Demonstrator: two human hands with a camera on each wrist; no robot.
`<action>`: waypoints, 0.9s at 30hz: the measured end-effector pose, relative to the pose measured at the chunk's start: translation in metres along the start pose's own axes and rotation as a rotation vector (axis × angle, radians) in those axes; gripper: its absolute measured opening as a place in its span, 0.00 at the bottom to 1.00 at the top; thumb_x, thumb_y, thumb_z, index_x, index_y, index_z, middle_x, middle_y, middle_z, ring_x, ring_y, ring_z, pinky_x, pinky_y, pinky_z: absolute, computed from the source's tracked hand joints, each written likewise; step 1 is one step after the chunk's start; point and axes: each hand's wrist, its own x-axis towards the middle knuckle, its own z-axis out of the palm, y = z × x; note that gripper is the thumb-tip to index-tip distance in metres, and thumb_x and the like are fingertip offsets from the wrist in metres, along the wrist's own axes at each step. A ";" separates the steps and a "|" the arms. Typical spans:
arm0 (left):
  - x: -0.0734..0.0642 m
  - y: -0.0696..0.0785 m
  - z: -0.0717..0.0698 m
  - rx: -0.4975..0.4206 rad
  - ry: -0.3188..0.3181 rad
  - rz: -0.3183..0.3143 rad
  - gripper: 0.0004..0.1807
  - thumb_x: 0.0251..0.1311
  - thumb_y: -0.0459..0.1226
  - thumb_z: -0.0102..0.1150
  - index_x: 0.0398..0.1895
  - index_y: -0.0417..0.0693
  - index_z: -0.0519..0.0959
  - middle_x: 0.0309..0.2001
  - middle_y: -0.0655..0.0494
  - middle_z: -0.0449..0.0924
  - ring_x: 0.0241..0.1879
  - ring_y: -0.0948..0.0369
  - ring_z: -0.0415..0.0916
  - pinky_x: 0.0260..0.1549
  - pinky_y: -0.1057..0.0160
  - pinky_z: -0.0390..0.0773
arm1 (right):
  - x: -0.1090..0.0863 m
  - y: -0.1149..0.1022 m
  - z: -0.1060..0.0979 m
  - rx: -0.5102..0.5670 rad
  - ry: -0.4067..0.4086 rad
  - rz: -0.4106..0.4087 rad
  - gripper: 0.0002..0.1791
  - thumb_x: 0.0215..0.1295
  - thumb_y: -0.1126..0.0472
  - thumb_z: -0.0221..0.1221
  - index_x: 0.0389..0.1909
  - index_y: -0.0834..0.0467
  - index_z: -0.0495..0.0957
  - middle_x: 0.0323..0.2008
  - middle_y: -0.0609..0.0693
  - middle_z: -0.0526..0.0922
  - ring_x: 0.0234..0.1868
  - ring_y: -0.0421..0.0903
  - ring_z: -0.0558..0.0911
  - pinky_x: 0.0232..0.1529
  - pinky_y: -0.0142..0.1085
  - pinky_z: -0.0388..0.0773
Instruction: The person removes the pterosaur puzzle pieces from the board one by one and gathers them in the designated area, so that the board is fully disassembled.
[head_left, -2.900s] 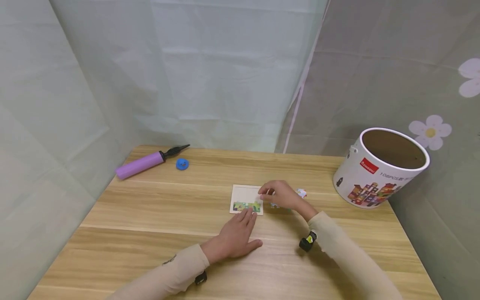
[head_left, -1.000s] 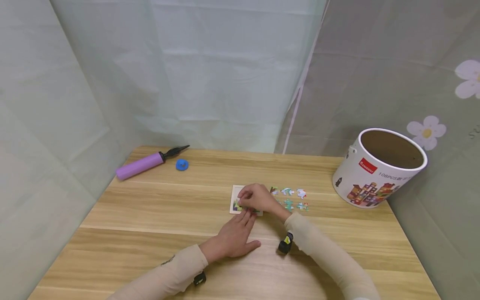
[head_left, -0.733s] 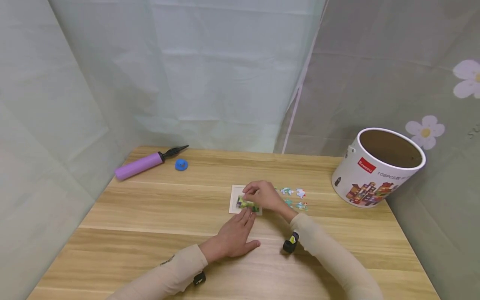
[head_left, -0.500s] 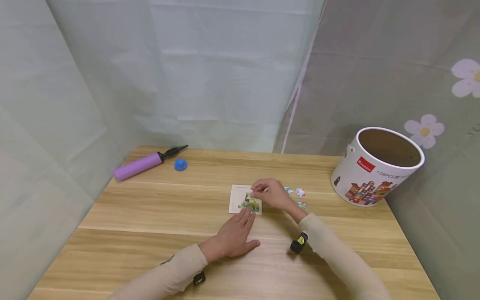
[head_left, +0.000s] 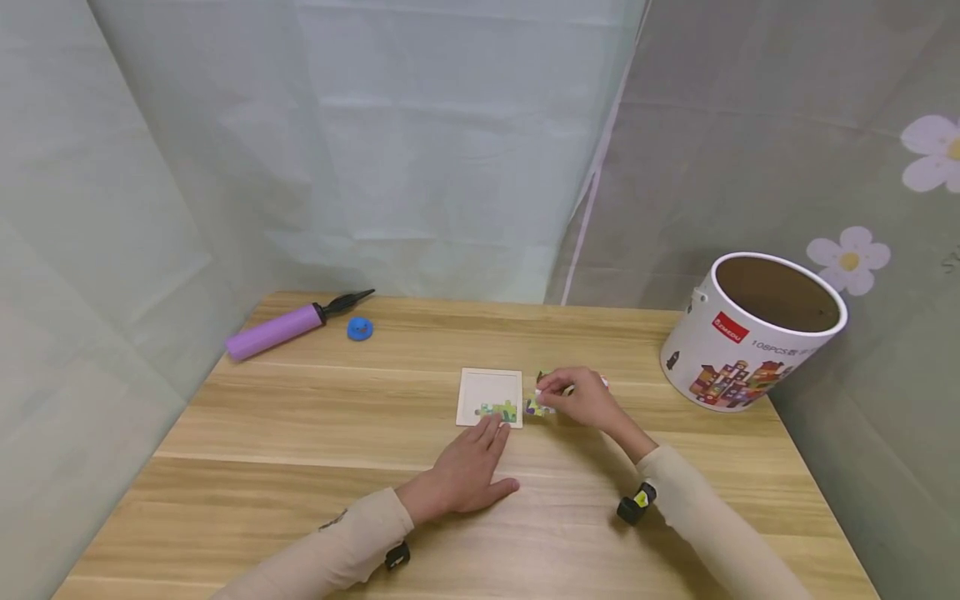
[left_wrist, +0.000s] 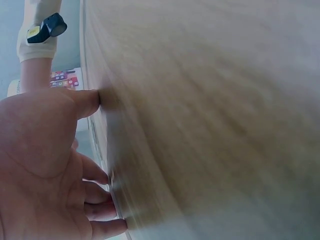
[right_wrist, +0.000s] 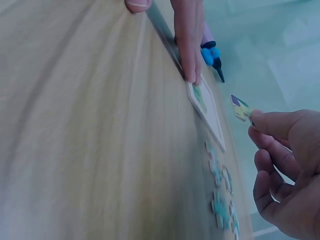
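My right hand [head_left: 581, 398] pinches a green, yellow and purple jigsaw piece [right_wrist: 240, 107] between thumb and index finger, raised over the table just right of a small square puzzle tray [head_left: 461, 398]. Fitted pieces [head_left: 508, 410] with green artwork fill the tray's lower right part; its upper part and lower left corner show bare board. My left hand [head_left: 467, 473] lies with straight fingers, fingertips resting on the tray's near edge and partly covering the pieces. Several loose jigsaw pieces [right_wrist: 220, 210] lie on the table right of the tray, mostly hidden by my right hand in the head view.
A purple hand pump [head_left: 277, 331] with a black nozzle lies at the back left, beside a small blue toy [head_left: 360, 329]. On the right stands a large white bucket [head_left: 693, 358] with printed blocks. Curtains [head_left: 435, 167] hang behind the wooden table [head_left: 315, 417].
My right hand has lifted the piece out of the tray's lower left and carried it right, past the tray's edge. My left hand has stayed on the near edge.
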 end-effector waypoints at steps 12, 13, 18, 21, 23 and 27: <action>0.000 -0.001 0.000 -0.003 0.012 0.004 0.44 0.73 0.59 0.48 0.76 0.31 0.60 0.77 0.33 0.58 0.77 0.44 0.56 0.75 0.52 0.58 | -0.021 0.008 -0.004 -0.053 -0.030 0.024 0.03 0.62 0.60 0.72 0.36 0.52 0.88 0.29 0.39 0.86 0.33 0.38 0.82 0.37 0.33 0.80; 0.000 -0.001 0.001 -0.003 0.012 0.004 0.44 0.73 0.59 0.48 0.76 0.31 0.60 0.77 0.33 0.58 0.77 0.44 0.56 0.75 0.52 0.58 | -0.023 0.008 -0.004 -0.048 -0.033 0.030 0.03 0.61 0.60 0.72 0.35 0.52 0.88 0.28 0.39 0.86 0.33 0.38 0.82 0.37 0.33 0.80; 0.001 -0.001 0.002 0.001 0.008 0.001 0.44 0.74 0.59 0.47 0.76 0.31 0.60 0.77 0.34 0.57 0.77 0.45 0.55 0.75 0.52 0.58 | -0.029 0.011 -0.001 -0.022 -0.053 0.076 0.04 0.61 0.62 0.72 0.33 0.50 0.88 0.29 0.39 0.86 0.33 0.39 0.82 0.38 0.33 0.80; 0.001 -0.001 0.002 0.000 0.006 -0.003 0.45 0.73 0.59 0.47 0.77 0.32 0.60 0.77 0.35 0.57 0.77 0.45 0.55 0.75 0.52 0.59 | -0.032 0.013 0.002 -0.028 -0.064 0.085 0.04 0.61 0.62 0.72 0.33 0.49 0.88 0.29 0.39 0.85 0.33 0.38 0.82 0.38 0.32 0.80; 0.001 -0.001 0.002 -0.002 0.005 -0.005 0.45 0.73 0.60 0.47 0.77 0.32 0.60 0.77 0.35 0.57 0.77 0.45 0.55 0.75 0.51 0.59 | -0.034 0.013 0.003 -0.032 -0.067 0.076 0.03 0.61 0.62 0.72 0.34 0.51 0.88 0.29 0.39 0.85 0.33 0.38 0.82 0.38 0.32 0.80; 0.000 -0.001 0.002 -0.004 0.006 -0.004 0.44 0.73 0.59 0.48 0.76 0.32 0.60 0.77 0.35 0.57 0.77 0.45 0.56 0.74 0.51 0.60 | -0.036 0.012 0.007 -0.041 -0.076 0.063 0.03 0.61 0.63 0.72 0.34 0.52 0.88 0.29 0.40 0.85 0.33 0.38 0.82 0.37 0.32 0.80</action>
